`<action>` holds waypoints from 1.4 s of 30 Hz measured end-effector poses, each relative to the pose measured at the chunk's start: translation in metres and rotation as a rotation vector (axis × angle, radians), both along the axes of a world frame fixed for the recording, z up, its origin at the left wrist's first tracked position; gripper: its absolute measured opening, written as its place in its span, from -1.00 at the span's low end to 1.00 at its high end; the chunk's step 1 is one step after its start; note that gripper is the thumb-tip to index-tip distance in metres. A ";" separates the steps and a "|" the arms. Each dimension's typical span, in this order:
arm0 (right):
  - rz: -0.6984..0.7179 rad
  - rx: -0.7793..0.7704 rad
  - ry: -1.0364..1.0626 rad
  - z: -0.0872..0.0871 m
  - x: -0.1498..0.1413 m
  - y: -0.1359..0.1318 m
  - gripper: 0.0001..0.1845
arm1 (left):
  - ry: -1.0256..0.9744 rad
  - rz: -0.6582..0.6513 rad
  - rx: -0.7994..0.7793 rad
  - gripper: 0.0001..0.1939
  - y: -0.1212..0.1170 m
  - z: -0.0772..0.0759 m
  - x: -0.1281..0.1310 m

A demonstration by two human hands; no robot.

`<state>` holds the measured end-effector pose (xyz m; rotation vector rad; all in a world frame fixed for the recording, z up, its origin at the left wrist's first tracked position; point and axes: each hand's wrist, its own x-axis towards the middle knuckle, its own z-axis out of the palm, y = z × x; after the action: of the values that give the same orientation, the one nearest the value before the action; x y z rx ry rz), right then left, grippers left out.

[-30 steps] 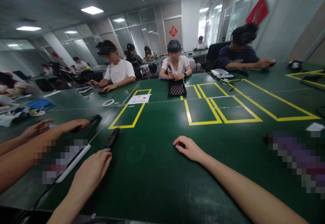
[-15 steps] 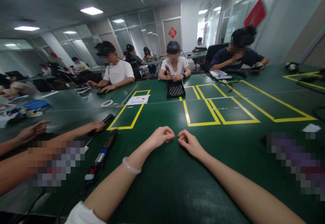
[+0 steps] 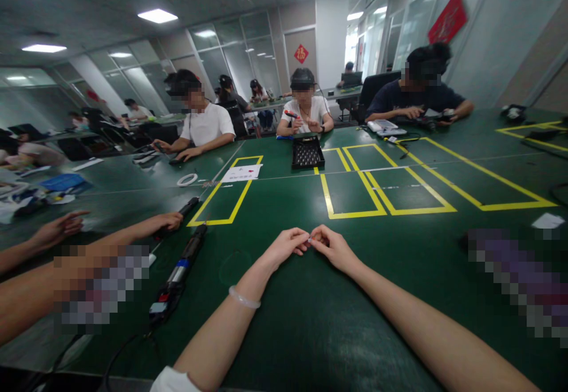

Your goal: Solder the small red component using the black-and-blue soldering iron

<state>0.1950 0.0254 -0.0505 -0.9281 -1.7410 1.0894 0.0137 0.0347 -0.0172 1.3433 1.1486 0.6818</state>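
Observation:
My left hand (image 3: 288, 246) and my right hand (image 3: 332, 246) meet fingertip to fingertip over the green table (image 3: 337, 333). Both are closed in a pinch. A tiny pale, shiny piece (image 3: 309, 239) shows where the fingertips join; it is too small to name. Thumbs and fingers cover most of it. A pale bracelet (image 3: 245, 298) circles my left wrist.
Yellow tape rectangles (image 3: 355, 215) mark the table ahead. A black electric screwdriver (image 3: 180, 270) with a cord lies at left, beside a co-worker's arm (image 3: 133, 229). Across stands a black tray (image 3: 307, 154) before a co-worker. White paper (image 3: 242, 173) lies ahead-left.
My left hand has moved right until its fingertips met those of my right hand. The small pale piece now shows between them. The co-worker opposite has lifted both hands off the black tray.

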 end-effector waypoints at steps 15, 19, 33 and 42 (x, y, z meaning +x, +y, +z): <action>-0.064 0.072 -0.093 -0.002 0.002 0.004 -0.88 | -0.104 -0.024 0.076 -0.69 -0.004 -0.011 -0.002; -0.079 0.137 -0.100 -0.003 0.002 0.005 -0.91 | -0.117 -0.028 0.086 -0.67 -0.003 -0.014 -0.003; -0.066 0.034 -0.058 -0.005 0.004 0.005 -0.79 | -0.066 -0.020 0.055 -0.64 -0.005 -0.006 -0.002; -0.040 0.013 -0.063 0.001 0.003 0.003 -0.79 | -0.048 -0.019 0.096 -0.68 -0.008 -0.002 0.001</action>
<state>0.1984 0.0289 -0.0494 -0.9947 -1.7713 1.0325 0.0148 0.0267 -0.0193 1.4094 1.0745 0.7597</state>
